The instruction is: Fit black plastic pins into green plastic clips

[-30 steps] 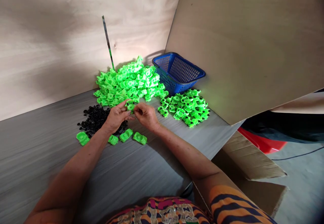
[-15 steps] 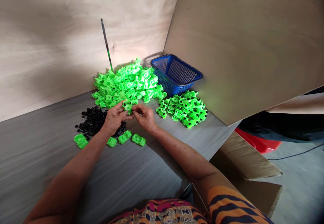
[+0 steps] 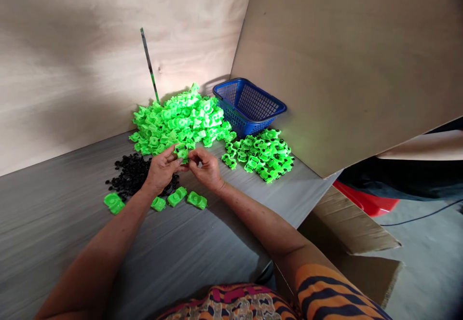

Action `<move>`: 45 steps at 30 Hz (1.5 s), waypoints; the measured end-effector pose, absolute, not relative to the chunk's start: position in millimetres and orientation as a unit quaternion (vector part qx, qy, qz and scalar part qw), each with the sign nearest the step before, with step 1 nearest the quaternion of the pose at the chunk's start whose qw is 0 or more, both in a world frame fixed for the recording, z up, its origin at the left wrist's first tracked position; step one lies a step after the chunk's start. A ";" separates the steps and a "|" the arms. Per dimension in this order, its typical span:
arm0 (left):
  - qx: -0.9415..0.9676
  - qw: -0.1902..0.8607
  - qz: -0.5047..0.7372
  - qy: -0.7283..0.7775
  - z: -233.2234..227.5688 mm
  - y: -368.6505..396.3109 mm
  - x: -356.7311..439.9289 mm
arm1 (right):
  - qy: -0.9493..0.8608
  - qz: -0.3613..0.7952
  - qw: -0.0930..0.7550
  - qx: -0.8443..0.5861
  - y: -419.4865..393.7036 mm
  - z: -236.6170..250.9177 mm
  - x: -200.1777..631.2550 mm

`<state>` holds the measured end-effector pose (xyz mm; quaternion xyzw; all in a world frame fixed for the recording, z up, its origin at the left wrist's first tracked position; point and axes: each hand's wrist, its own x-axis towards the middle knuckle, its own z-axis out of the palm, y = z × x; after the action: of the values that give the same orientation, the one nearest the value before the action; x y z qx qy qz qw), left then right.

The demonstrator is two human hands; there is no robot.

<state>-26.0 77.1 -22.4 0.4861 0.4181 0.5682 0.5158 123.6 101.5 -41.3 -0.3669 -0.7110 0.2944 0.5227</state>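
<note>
My left hand (image 3: 161, 169) and my right hand (image 3: 206, 167) meet over the grey table (image 3: 54, 223) and pinch one small green toy-car body (image 3: 182, 153) between their fingertips. Just behind them lies a big heap of green car bodies (image 3: 179, 120). A pile of small black wheels (image 3: 132, 173) sits under and left of my left hand. Several single green bodies (image 3: 177, 197) lie in a row near my wrists. A smaller heap of green cars with black wheels (image 3: 262, 153) lies to the right.
A blue mesh basket (image 3: 249, 105) stands in the back corner between plywood walls (image 3: 72, 60). A thin rod (image 3: 148, 64) leans on the back wall. Cardboard (image 3: 354, 233) and a red object (image 3: 365, 202) lie past the table's right edge.
Both hands stay together on the same green piece with only small finger movements. The view has drifted slightly, so everything sits a little further left.
</note>
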 end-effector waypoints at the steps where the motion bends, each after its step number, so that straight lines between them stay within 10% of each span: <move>1: 0.486 0.511 0.569 0.424 -21.8 77.1 -26.0 | -0.716 0.288 0.519 -0.368 101.4 -40.9 123.9; 32: 0.502 0.462 0.578 0.449 -22.8 76.9 -24.5 | -0.734 0.213 0.555 -0.329 100.5 -38.9 125.6; 45: 0.489 0.456 0.588 0.454 -20.1 72.3 -21.2 | -0.657 0.375 0.552 -0.352 104.5 -50.0 117.2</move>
<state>-21.2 72.3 -20.1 0.4892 0.4542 0.5885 0.4562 117.2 104.5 -50.0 -0.3517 -0.6566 0.3750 0.5519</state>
